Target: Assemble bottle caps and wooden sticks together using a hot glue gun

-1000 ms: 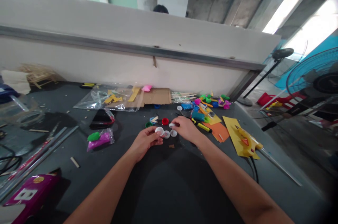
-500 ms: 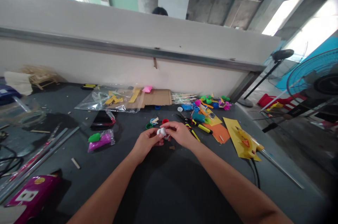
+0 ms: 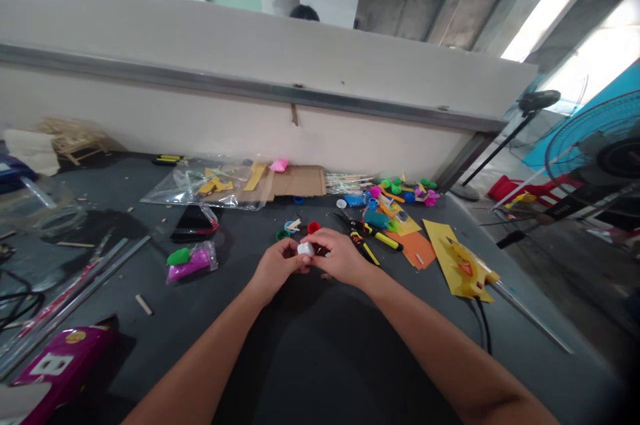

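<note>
A small white lump of modelling clay [image 3: 305,249] is pinched between my two hands above the dark table [image 3: 320,358]. My left hand [image 3: 276,270] grips it from the left, thumb along its near side. From the right, the curled fingers of my right hand [image 3: 340,255] press against it. Just beyond the hands are a green bottle cap [image 3: 283,235], a red cap [image 3: 313,227] and a blue cap with short wooden pieces [image 3: 292,226]. My fingers cover part of the clay.
Pliers [image 3: 361,238] and a yellow utility knife [image 3: 387,241] lie right of my hands. Farther right, a yellow glue gun [image 3: 470,268] rests on yellow paper [image 3: 440,245]. Bagged purple clay [image 3: 190,267], a phone [image 3: 193,225] and a purple pouch [image 3: 65,361] are on the left.
The white lump has gone from a two-lobed look to a more compact, blocky one. Both hands stay at about the same spot, with fingers slightly shifted.
</note>
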The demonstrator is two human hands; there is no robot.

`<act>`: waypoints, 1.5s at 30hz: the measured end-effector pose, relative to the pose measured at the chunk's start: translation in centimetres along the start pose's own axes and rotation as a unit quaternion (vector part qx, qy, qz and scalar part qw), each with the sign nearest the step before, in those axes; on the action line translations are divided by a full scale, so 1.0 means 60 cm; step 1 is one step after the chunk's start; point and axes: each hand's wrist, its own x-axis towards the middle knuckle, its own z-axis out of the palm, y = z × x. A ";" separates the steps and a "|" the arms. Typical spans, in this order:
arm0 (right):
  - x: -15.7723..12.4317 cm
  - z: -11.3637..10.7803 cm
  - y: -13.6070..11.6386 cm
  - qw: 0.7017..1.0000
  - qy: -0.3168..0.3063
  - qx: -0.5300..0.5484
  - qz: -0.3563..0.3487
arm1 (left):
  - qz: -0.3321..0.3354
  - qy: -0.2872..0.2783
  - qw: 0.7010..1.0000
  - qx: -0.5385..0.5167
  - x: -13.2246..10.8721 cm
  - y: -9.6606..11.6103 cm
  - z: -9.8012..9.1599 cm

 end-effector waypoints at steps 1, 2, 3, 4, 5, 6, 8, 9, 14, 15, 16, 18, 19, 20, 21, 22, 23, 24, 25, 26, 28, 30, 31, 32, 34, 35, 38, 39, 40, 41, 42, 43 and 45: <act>0.000 -0.001 0.001 1.000 -0.003 -0.002 -0.004 | 0.001 -0.002 1.000 0.000 0.000 0.000 0.000; 0.000 -0.002 0.002 1.000 -0.005 -0.003 -0.007 | 0.000 -0.005 1.000 -0.004 0.000 -0.001 0.000; 0.000 -0.003 0.002 1.000 -0.005 -0.003 -0.008 | -0.002 -0.007 1.000 -0.012 0.000 -0.001 -0.001; 0.001 -0.004 0.001 1.000 -0.003 -0.002 -0.008 | -0.005 -0.008 1.000 -0.023 0.000 0.000 -0.002; 0.001 -0.005 0.001 1.000 0.001 -0.001 -0.008 | -0.010 -0.011 0.999 -0.035 -0.001 0.000 -0.003; 0.001 -0.005 0.000 1.000 0.007 0.000 -0.009 | -0.014 -0.014 0.999 -0.047 -0.001 0.001 -0.004; 0.001 -0.004 -0.001 1.000 0.017 -0.001 -0.014 | -0.020 -0.024 0.997 -0.065 -0.001 0.003 -0.006; 0.000 -0.004 -0.002 1.000 0.020 -0.002 -0.017 | -0.023 -0.029 0.997 -0.070 -0.001 0.004 -0.006; 0.000 -0.001 0.002 0.999 0.023 0.010 -0.023 | -0.033 -0.040 0.996 -0.074 -0.002 0.007 -0.009; 0.000 -0.001 0.004 1.000 0.020 0.014 -0.016 | -0.033 -0.040 0.996 -0.073 -0.002 0.007 -0.009; 0.000 -0.002 0.004 1.000 0.016 0.020 -0.007 | -0.034 -0.040 0.996 -0.071 -0.002 0.007 -0.009; 0.000 -0.002 0.005 1.000 0.008 0.027 0.013 | -0.036 -0.039 0.996 -0.067 -0.002 0.007 -0.009; 0.000 -0.002 0.004 0.999 0.006 0.029 0.021 | -0.037 -0.039 0.996 -0.065 -0.002 0.007 -0.009; -0.001 -0.002 0.002 0.999 0.004 0.030 0.027 | -0.039 -0.039 0.996 -0.064 -0.002 0.007 -0.010; -0.001 -0.001 0.000 0.999 0.002 0.030 0.031 | -0.040 -0.041 0.996 -0.063 -0.002 0.007 -0.010; -0.001 -0.001 -0.002 0.999 0.001 0.030 0.035 | -0.040 -0.043 0.996 -0.062 -0.002 0.007 -0.010; -0.001 0.000 -0.003 0.999 -0.001 0.031 0.038 | -0.041 -0.045 0.996 -0.061 -0.003 0.007 -0.010; -0.001 0.001 -0.004 0.999 -0.004 0.034 0.040 | -0.042 -0.046 0.996 -0.062 -0.003 0.007 -0.009; 0.000 0.002 -0.002 0.998 -0.006 0.043 0.043 | -0.042 -0.047 0.996 -0.066 -0.003 0.008 -0.008; 0.001 0.001 0.002 0.997 -0.006 0.057 0.049 | -0.041 -0.046 0.995 -0.072 -0.003 0.008 -0.008; 0.005 -0.003 0.019 0.994 0.014 0.080 0.068 | -0.039 -0.034 0.994 -0.092 -0.002 0.010 -0.006; 0.007 -0.011 0.046 0.993 0.061 0.048 0.093 | -0.034 -0.006 0.993 -0.115 -0.002 0.013 -0.006; 0.008 -0.016 0.061 0.991 0.085 0.002 0.106 | -0.031 0.010 0.992 -0.126 -0.001 0.015 -0.006; 0.008 -0.020 0.075 0.987 0.093 -0.053 0.120 | -0.028 0.025 0.990 -0.135 -0.001 0.016 -0.007; 0.005 -0.026 0.096 0.975 0.083 -0.145 0.147 | -0.023 0.044 0.988 -0.149 0.000 0.018 -0.008; 0.003 -0.028 0.100 0.970 0.074 -0.176 0.149 | -0.021 0.047 0.987 -0.152 0.000 0.018 -0.009; -0.002 -0.023 0.086 0.968 0.070 -0.222 0.097 | -0.020 0.043 0.987 -0.155 -0.001 0.017 -0.008; -0.003 -0.019 0.076 0.970 0.060 -0.224 0.070 | -0.019 0.042 0.987 -0.156 -0.002 0.017 -0.008; -0.004 -0.016 0.066 0.973 0.041 -0.222 0.046 | -0.018 0.041 0.986 -0.158 -0.002 0.018 -0.007; -0.005 -0.012 0.056 0.975 0.016 -0.221 0.029 | -0.017 0.041 0.986 -0.159 -0.002 0.018 -0.007; -0.006 -0.008 0.048 0.975 -0.013 -0.222 0.016 | -0.016 0.041 0.986 -0.161 -0.002 0.018 -0.007; -0.007 -0.005 0.042 0.973 -0.040 -0.226 0.007 | -0.015 0.040 0.986 -0.161 -0.003 0.018 -0.007; -0.008 -0.002 0.035 0.970 -0.066 -0.234 -0.002 | -0.013 0.036 0.987 -0.158 -0.003 0.017 -0.006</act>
